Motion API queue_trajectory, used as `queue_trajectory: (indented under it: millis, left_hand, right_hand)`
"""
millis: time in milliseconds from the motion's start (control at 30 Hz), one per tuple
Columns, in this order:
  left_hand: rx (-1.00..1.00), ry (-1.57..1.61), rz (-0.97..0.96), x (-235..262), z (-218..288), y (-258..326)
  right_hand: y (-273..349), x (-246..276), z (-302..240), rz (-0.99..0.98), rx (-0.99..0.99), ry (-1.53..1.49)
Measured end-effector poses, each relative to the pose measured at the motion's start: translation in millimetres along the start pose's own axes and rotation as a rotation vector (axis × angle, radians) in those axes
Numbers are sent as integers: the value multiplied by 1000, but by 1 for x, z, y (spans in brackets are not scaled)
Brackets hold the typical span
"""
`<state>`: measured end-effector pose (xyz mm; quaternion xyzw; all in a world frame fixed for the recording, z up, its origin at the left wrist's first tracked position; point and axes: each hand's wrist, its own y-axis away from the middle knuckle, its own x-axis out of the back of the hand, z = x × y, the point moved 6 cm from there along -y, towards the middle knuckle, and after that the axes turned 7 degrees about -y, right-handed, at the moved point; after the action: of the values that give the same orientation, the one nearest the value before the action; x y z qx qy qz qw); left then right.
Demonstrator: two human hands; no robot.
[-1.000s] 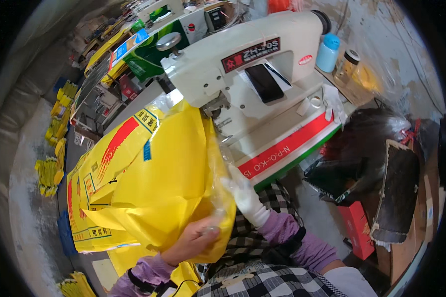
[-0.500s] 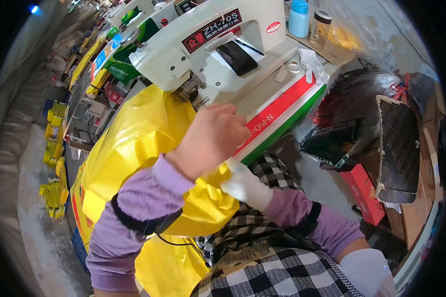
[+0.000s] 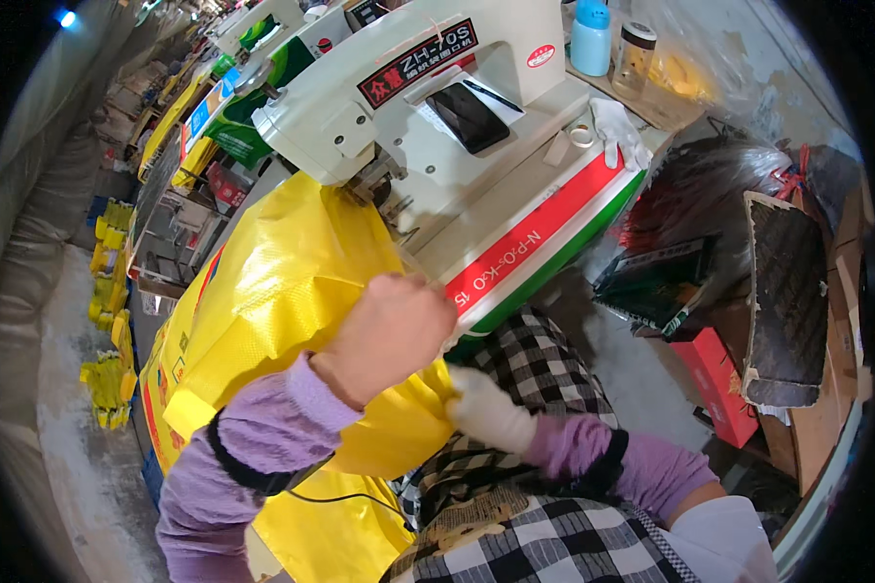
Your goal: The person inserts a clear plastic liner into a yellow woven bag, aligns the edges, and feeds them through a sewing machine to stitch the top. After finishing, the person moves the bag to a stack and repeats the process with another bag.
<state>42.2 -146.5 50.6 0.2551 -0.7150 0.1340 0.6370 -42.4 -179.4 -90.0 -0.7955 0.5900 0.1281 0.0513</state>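
Observation:
A large yellow woven sack [image 3: 262, 282] spreads from beneath the head of an off-white industrial sewing machine [image 3: 316, 126] down to my lap. My bare left hand [image 3: 391, 335] is closed in a fist at the sack's right edge, just in front of the machine bed; its fingertips are hidden below the knuckles. Lower and to the right, my right hand [image 3: 491, 410], in a white glove, is closed on the near edge of the sack. Near the left hand, the needle area [image 3: 371, 185] sits over the sack's upper corner, and the stitching point is hard to make out.
A phone [image 3: 467, 117] and a pen [image 3: 493, 94] lie on the machine bed, with a white glove [image 3: 620, 134] at its right end. A blue bottle [image 3: 590, 39] and a jar [image 3: 634, 56] stand behind. Cardboard [image 3: 786, 301] and a red box [image 3: 715, 384] are at right.
My left hand has come down toward me, away from the needle area. The right hand has shifted slightly down and right. The sack's edge has moved with them.

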Motion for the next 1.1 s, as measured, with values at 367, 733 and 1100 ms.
queue_trajectory:
  millis: [367, 733, 1100]
  left_hand:
    - [23, 369, -413, -61, 90, 103]
    - [-312, 493, -344, -29, 75, 60]
    - [354, 168, -546, 37, -183, 50]
  right_hand:
    - [53, 31, -19, -254, -232, 234]
    - [6, 22, -27, 81, -44, 702]
    - [-53, 27, -36, 108, 113, 763]
